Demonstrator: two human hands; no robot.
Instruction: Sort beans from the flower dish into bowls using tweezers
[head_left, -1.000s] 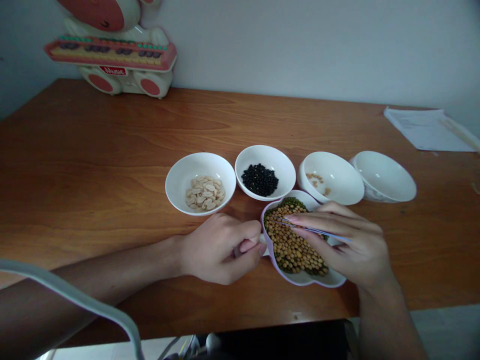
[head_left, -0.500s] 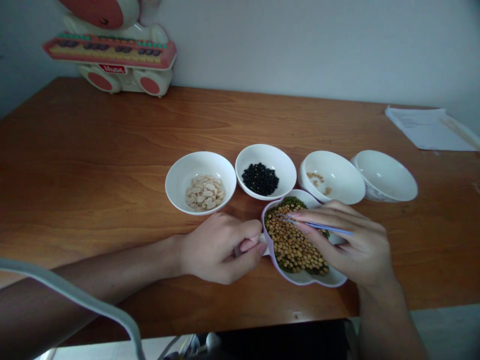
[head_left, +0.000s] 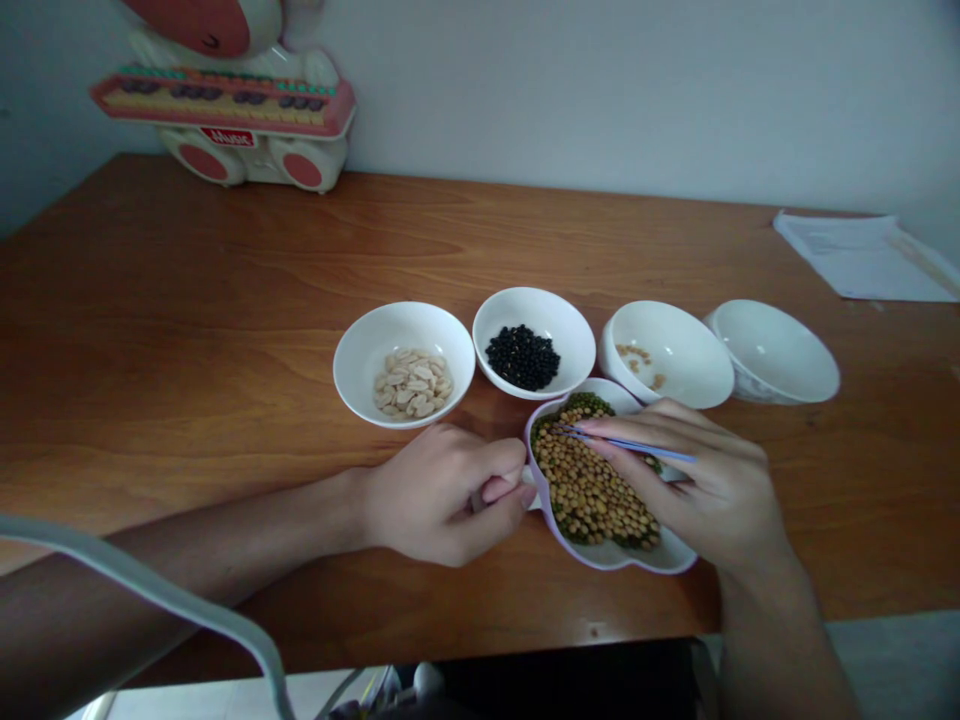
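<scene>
The right hand (head_left: 705, 495) is pinching light, skinny blue chopsticks (head_left: 637, 447) above small, slippery-looking beans (head_left: 589, 490) — the left hand (head_left: 442, 495) is curling its fingers (head_left: 499, 488) shut at the left edge of a purple-rimmed dish (head_left: 592, 560) sitting on the surface (head_left: 187, 300) — that rim looks like the best place to hold it.

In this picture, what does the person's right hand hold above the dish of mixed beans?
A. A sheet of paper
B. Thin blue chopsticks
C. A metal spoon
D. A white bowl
B. The right hand pinches thin blue chopsticks in its fingers, their tips above the yellow and green beans in the lilac-rimmed dish.
</scene>
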